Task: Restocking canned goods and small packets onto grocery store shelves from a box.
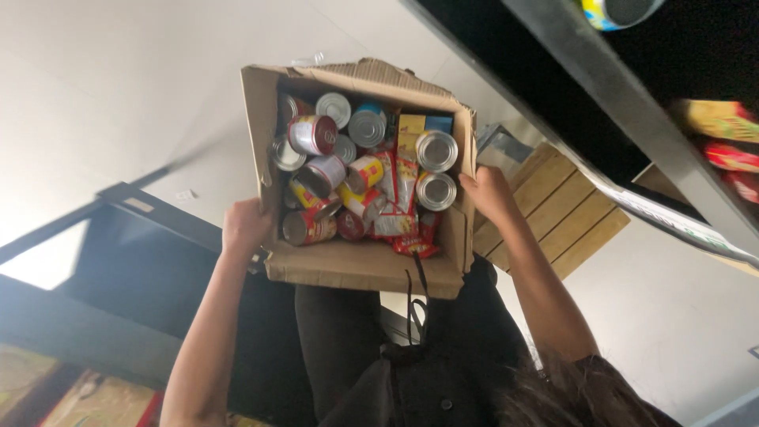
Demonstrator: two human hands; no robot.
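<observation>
Both hands, left (243, 227) and right (488, 192), grip closed on can-filled cardboard box (356, 269); pale floor (103, 87) beneath.

I see a pale, smooth floor (103, 87) filling most of the view, evenly lit. A dark metal shelf frame (624, 103) crosses the upper right, with colourful packets (723, 138) on it. Beside it lies a wooden pallet (565, 209). At lower left stands another dark shelf (118, 269) above brown cartons (95, 399).

Open box of cans, held up
Brown cardboard box (356, 265), flaps open, tilted; silver-topped red-and-yellow cans (436, 150) and red packets (399, 221) heaped inside, most cans lying on their sides.
</observation>
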